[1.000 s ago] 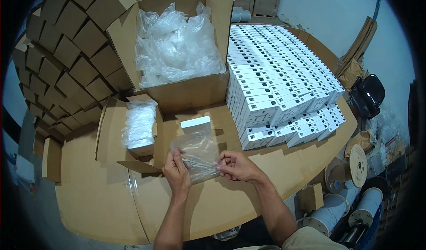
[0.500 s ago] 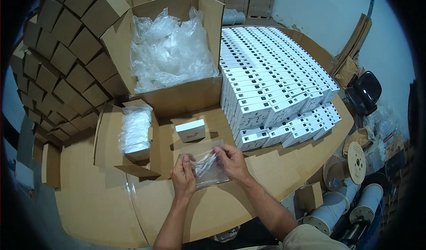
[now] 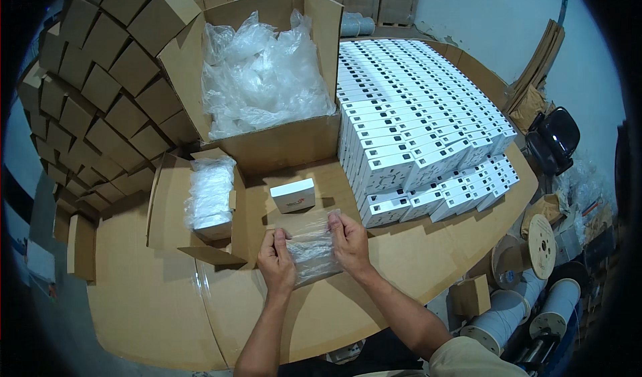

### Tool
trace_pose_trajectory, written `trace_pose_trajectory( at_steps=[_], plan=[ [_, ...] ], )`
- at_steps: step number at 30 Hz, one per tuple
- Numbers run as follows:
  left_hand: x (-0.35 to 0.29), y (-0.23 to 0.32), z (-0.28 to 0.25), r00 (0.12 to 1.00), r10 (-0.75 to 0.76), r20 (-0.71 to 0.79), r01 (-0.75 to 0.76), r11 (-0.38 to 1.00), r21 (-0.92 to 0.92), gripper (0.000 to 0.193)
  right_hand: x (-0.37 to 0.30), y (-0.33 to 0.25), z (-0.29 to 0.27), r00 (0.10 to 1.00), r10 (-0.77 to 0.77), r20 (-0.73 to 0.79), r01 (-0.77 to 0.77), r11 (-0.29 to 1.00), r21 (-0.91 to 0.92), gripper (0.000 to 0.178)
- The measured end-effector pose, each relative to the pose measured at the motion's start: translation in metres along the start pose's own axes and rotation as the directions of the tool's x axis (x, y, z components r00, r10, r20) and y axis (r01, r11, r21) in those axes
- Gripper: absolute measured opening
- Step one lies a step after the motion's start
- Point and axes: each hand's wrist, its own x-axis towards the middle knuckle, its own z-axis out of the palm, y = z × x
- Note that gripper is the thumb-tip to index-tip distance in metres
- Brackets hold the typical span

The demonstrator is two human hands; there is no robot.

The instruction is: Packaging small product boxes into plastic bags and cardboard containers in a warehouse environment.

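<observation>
- My left grip (image 3: 277,262) is closed on the left edge of a clear plastic bag (image 3: 313,253), thumb uppermost.
- My right grip (image 3: 352,245) pinches the same bag's right edge, so it stretches, creased, between both.
- The lone white box (image 3: 293,197), my landmark, stands upright on the table (image 3: 147,310); the bag is just on its near side, apart from it.
- Left of the white box: an open small carton (image 3: 212,254) holding plastic-wrapped packs (image 3: 212,193).
- Behind it: a large carton (image 3: 287,143) heaped with loose clear plastic (image 3: 267,76).
- Right of it: close-set rows of white cartons (image 3: 418,133).
- Far left of it: stacked brown boxes (image 3: 110,96).
</observation>
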Motion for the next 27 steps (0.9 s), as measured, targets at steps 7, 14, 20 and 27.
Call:
trace_pose_trajectory(
  at_steps=[7, 14, 20, 27],
  plan=[
    [0.001, 0.008, -0.001, 0.997, -0.026, 0.07, 0.033, 0.994, -0.107, 0.023, -0.001, -0.014, -0.006, 0.991, 0.065, 0.115, -0.08, 0.988, 0.131, 0.03],
    [-0.004, 0.016, 0.001, 0.997, -0.083, -0.007, 0.082, 0.989, -0.126, 0.024, -0.002, -0.008, -0.004, 0.971, 0.203, 0.127, -0.229, 0.94, 0.251, 0.021],
    [0.0, 0.001, -0.005, 1.0, 0.019, 0.006, -0.017, 0.977, -0.213, 0.016, -0.002, -0.015, 0.001, 0.969, 0.111, 0.219, -0.168, 0.951, 0.258, 0.019],
    [0.004, 0.015, -0.003, 0.955, -0.132, 0.264, 0.222, 0.91, -0.35, 0.046, -0.001, -0.016, -0.012, 0.948, 0.203, 0.243, -0.262, 0.935, 0.24, 0.019]
  ],
)
